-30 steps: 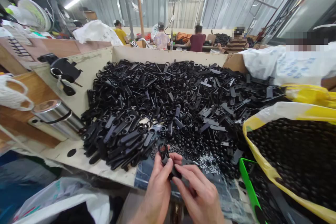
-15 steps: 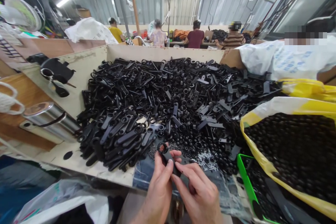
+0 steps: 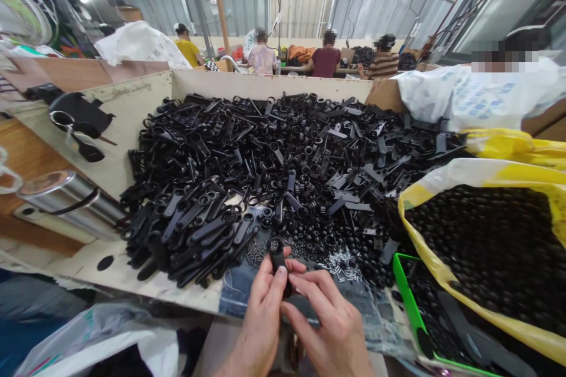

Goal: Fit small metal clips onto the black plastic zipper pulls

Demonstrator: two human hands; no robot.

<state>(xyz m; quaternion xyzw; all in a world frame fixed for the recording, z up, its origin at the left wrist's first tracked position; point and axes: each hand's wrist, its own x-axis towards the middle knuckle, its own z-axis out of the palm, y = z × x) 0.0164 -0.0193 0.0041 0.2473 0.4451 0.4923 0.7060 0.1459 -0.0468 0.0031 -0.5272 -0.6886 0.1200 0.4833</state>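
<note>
A black plastic tab (image 3: 277, 260) sits clamped in the left hand (image 3: 264, 321), just above the tray (image 3: 145, 288); the right hand (image 3: 326, 330) is close against it, grip unclear. A big heap of black tabs and rings (image 3: 265, 171) remains, while a yellow-edged bag (image 3: 522, 174) holds many round black pieces (image 3: 477, 247).

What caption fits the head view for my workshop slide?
Left hand holds a black plastic part, right hand close by, at a bin of black parts.
</note>
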